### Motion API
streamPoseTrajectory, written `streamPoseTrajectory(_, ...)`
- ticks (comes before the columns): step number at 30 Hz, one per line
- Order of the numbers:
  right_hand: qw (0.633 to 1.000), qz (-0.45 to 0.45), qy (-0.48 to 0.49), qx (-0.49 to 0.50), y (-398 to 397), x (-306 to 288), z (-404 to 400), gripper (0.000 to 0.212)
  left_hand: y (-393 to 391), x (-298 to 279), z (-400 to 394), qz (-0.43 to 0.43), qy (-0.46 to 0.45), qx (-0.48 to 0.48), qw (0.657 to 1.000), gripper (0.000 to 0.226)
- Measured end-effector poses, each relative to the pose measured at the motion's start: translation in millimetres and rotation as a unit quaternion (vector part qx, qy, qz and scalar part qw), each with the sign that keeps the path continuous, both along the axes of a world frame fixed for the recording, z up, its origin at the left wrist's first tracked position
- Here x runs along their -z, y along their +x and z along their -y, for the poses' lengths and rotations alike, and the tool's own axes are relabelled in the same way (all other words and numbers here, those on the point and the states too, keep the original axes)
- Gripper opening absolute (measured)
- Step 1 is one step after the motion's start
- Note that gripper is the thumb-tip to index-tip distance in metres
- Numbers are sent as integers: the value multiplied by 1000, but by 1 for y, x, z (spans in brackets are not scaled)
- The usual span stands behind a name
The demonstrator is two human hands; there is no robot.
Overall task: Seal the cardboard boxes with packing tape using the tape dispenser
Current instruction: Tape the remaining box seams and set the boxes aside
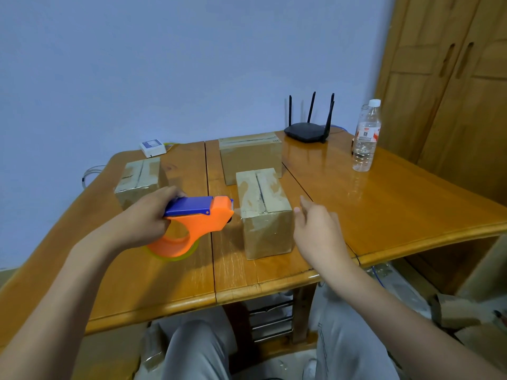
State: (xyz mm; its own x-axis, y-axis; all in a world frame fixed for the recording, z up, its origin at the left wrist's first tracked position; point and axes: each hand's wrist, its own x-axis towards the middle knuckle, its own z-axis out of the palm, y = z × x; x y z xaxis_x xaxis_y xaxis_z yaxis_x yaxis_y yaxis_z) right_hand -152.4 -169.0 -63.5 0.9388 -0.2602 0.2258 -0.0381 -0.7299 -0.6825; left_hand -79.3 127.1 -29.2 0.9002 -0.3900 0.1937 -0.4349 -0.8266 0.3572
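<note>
My left hand (pixel 149 215) grips the handle of an orange and blue tape dispenser (pixel 196 219) that carries a roll of clear tape. Its front end is just left of the nearest cardboard box (pixel 264 212), which stands upright at the table's middle with a dark seam along its top. My right hand (pixel 315 229) hovers just right of that box with relaxed fingers and holds nothing. A second box (pixel 140 178) sits to the left behind my left hand. A larger box (pixel 251 157) stands farther back.
On the wooden table (pixel 397 204) a black router (pixel 308 131) with antennas stands at the back, a clear water bottle (pixel 366 135) at the right and a small white device (pixel 152 148) at the back left. A wooden wardrobe (pixel 450 78) fills the right side.
</note>
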Motion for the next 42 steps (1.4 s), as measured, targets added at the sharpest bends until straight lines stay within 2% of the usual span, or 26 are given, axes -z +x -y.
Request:
streamPoseTrajectory(5, 998, 3, -59, -6, 8, 11, -8, 43, 2, 2, -6, 8, 0, -3, 1000, 48)
streamPoseTrajectory(11, 994, -59, -95, -17, 11, 31, -7, 28, 4, 3, -13, 10, -7, -7, 1000, 46)
streamPoseTrajectory(14, 990, -41, -136, -9, 10, 22, -3, 42, 3, 4, -14, 9, -10, -6, 1000, 46)
streamPoseTrajectory(16, 986, 22, -164, -20, 11, 5, -3, 49, 3, 5, -14, 6, -11, -7, 1000, 47)
streamPoseTrajectory(19, 967, 115, -180, -139, 21, -19, -13, 44, 4, 6, -14, 2, -13, -11, 1000, 47)
streamPoseTrajectory(23, 914, 47, -273, -297, 47, -16, -28, 53, 5, 7, -17, -1, -15, -19, 1000, 47)
streamPoseTrajectory(27, 878, 26, -354, -322, 57, -3, -22, 61, 3, 9, -23, -7, -22, -19, 1000, 46)
streamPoseTrajectory(35, 864, 75, -357, -346, 57, 12, -4, 55, 7, 16, -17, -24, -32, -12, 999, 44)
streamPoseTrajectory(42, 871, 80, -344, -342, 63, 13, -7, 49, 6, 17, -22, -25, -8, -9, 1000, 45)
